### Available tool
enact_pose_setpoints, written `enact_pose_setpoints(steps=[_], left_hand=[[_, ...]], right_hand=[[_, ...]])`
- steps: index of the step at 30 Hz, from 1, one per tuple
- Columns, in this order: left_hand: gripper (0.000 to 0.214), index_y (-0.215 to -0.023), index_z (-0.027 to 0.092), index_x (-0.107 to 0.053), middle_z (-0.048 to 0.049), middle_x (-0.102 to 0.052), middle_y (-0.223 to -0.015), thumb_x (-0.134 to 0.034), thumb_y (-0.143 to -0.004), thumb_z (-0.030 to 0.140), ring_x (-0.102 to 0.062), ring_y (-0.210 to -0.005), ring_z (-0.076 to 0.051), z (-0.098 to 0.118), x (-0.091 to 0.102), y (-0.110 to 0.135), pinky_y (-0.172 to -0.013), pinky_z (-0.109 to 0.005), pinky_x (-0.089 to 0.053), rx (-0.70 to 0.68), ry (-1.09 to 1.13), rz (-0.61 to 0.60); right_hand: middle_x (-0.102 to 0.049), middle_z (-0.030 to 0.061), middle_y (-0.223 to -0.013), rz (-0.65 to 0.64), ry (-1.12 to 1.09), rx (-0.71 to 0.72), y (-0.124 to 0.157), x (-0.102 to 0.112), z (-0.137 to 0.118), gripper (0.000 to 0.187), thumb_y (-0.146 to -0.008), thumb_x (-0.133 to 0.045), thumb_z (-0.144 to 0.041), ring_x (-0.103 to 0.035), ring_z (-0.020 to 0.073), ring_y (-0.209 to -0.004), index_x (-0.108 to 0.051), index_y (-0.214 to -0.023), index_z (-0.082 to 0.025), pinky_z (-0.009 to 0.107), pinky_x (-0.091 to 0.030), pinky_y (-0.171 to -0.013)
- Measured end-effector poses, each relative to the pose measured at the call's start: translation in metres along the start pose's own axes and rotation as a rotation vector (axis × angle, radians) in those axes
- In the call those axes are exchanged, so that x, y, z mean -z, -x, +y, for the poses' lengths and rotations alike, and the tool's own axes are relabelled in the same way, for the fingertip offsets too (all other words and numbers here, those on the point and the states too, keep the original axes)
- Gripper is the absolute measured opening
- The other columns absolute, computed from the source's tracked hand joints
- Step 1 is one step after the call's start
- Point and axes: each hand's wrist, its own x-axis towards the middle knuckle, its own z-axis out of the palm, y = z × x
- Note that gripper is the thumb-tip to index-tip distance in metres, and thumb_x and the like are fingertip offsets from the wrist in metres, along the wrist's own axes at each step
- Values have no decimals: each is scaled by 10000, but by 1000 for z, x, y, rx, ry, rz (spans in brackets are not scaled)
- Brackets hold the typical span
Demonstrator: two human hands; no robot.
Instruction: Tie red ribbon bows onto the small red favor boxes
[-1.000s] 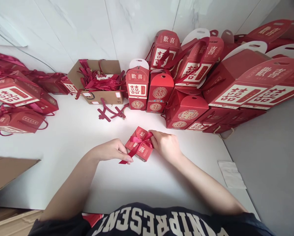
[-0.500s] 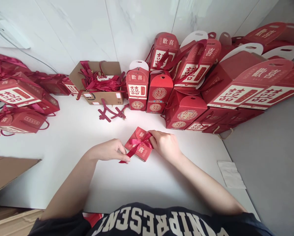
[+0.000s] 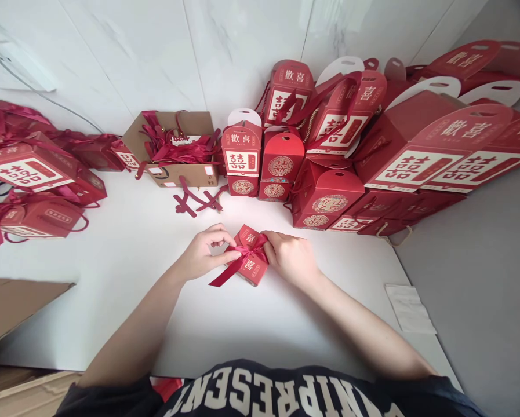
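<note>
A small red gift box (image 3: 251, 267) with white characters lies on the white table (image 3: 124, 255) in front of me. A dark red ribbon (image 3: 231, 267) is tied over it in a bow, one tail trailing down to the left. My left hand (image 3: 205, 250) pinches the left loop of the bow, fingers closed on it. On the box's right side, my right hand (image 3: 292, 256) pinches the other part of the ribbon.
A cardboard box of red ribbons (image 3: 175, 147) stands at the back, loose ribbon pieces (image 3: 196, 200) before it. Red gift boxes (image 3: 329, 145) are stacked at the back right, more (image 3: 33, 185) at the left. A brown carton flap (image 3: 11, 307) is near left.
My left hand has moved up from the ribbon tail to the bow's left loop. The box and right hand have stayed about where they were.
</note>
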Motion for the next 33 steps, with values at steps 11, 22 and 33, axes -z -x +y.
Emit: enact_pose_setpoints(steps=[11,22,33], left_hand=[[417,-642,171,-461,18,-418,-810,-772,-674,448,-450,-703,-120,-7,-13,-5,-685,-264,-407,40,83,-43],[364,-659,170,-495,25,-410,-800,-772,-685,405,-449,-713,-120,-8,-14,-4,-689,-261,-393,77,95,-38],[371,-634,166,-478,28,-431,-783,-786,-676,368,-464,-713,-120,-15,-19,-4,-693,-265,-392,63,151,6]], right_hand=[[-754,25,-808,-31,31,-22,2,-4,-2,310,-952,-377,-244,-683,171,-650,-662,-1072,-217,284,-251,-503],[-757,16,-826,-3,-44,-41,9,-11,1,339,-958,-372,-233,-681,142,-662,-647,-1155,-222,265,-312,-526],[-763,6,-887,33,-154,-63,13,-18,1,338,-973,-360,-248,-690,146,-697,-647,-1150,-227,250,-349,-570]])
